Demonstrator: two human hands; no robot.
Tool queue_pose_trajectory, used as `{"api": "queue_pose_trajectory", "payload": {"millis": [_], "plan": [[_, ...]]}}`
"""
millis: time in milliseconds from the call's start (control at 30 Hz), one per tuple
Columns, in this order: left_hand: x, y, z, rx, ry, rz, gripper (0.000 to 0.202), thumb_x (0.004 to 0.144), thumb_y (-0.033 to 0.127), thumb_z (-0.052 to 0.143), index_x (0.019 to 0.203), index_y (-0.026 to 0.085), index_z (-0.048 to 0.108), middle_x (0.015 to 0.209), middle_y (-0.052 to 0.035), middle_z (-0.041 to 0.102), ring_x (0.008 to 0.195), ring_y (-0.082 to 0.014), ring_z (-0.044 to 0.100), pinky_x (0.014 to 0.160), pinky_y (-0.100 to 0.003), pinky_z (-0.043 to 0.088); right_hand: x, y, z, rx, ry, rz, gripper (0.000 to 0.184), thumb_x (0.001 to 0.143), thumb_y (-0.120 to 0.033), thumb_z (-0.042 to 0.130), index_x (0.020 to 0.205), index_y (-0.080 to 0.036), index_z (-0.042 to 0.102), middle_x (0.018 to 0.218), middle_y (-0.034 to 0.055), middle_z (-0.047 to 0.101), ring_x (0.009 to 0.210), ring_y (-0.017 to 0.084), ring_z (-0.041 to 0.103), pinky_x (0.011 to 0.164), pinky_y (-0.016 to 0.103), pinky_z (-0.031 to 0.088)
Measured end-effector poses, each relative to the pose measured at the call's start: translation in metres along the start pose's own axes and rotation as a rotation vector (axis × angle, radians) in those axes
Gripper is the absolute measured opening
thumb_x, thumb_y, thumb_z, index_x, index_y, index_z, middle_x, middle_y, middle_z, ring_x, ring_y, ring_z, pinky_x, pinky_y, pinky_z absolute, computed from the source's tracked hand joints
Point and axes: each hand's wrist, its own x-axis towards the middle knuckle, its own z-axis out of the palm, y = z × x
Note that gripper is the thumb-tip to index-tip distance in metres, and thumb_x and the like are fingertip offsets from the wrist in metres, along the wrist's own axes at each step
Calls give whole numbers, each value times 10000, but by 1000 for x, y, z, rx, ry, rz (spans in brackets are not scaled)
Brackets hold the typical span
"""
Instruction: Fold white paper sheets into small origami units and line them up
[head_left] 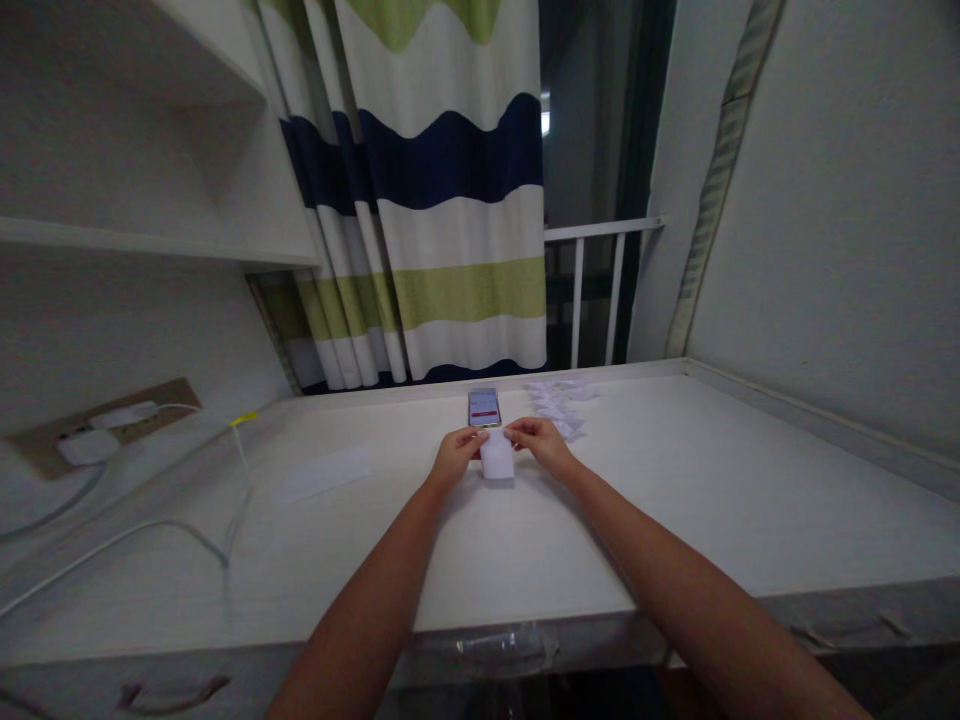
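Observation:
A small piece of white paper (497, 460) is held between my two hands, just above the desk, its lower part curving toward me. My left hand (456, 453) pinches its upper left corner with thumb and fingers. At the upper right corner, my right hand (541, 444) grips it the same way. Right behind the paper lies a phone (484, 407) with its screen lit. Several folded white paper pieces (555, 405) sit in a loose cluster beyond my right hand.
A flat white paper sheet (326, 473) lies on the white desk (675, 490) to the left. Chargers (88, 445) are plugged into the left wall, with a white cable (169, 523) trailing over the desk. A striped curtain (465, 230) hangs behind, and shelves (150, 235) project at upper left.

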Motion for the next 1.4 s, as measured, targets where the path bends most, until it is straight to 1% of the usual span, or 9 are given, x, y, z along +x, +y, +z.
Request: {"api": "queue_pose_trajectory", "payload": {"millis": [233,367,600,767,933,1000,1167,1300,1400], "plan": [[0,0,0,-54,26,-21,318,535,376,672,666,89,629,655,-47,627,614,-148,566,610,-289,464,0,-1,1,3,-11,-43,230,537,-353,668,597,-150,578,529,-24,560,487,81,474,486,222,395],[-1,0,-1,-24,29,-28,337,559,413,645,650,89,622,630,-50,623,584,-150,565,599,-298,465,-1,-2,1,9,-15,-45,233,540,-355,666,594,-153,566,547,-18,566,513,90,491,489,221,397],[1,-1,3,159,105,110,367,605,483,572,601,116,588,565,-21,583,531,-126,533,523,-241,447,-2,-4,1,11,-9,-48,232,547,-360,659,584,-159,549,537,-25,543,515,90,482,490,223,400],[1,-4,3,199,16,72,378,627,488,547,664,115,591,572,-19,573,502,-113,514,467,-215,418,-3,-5,-1,26,32,-49,249,540,-377,658,572,-165,530,545,-30,535,525,89,482,491,220,403],[1,-6,0,410,89,209,300,686,412,505,610,135,593,513,0,534,474,-97,465,444,-193,363,-1,-3,0,20,40,-45,260,533,-387,659,566,-165,527,539,-30,532,506,84,473,483,219,402],[2,-7,0,404,80,208,299,693,412,493,629,139,596,526,1,539,481,-97,463,444,-191,358,-1,-1,0,14,54,-41,265,525,-393,661,565,-168,526,535,-29,534,500,86,475,476,221,400],[4,-13,-2,338,-12,149,311,679,430,505,664,132,594,556,-2,541,514,-109,488,471,-200,377,1,0,-4,9,116,-32,273,525,-412,652,577,-171,535,519,-22,543,494,98,492,472,230,401],[4,-11,-3,455,55,193,293,683,408,507,585,141,577,482,15,493,463,-92,435,442,-193,328,1,0,-4,-3,122,-29,267,531,-410,647,589,-172,540,521,-17,549,500,104,503,473,233,400],[1,-6,-1,417,46,176,281,681,401,506,590,141,565,479,22,489,445,-88,430,428,-193,324,2,0,-3,-1,136,-26,262,530,-404,648,587,-173,539,521,-17,549,500,105,503,473,235,398]]}}
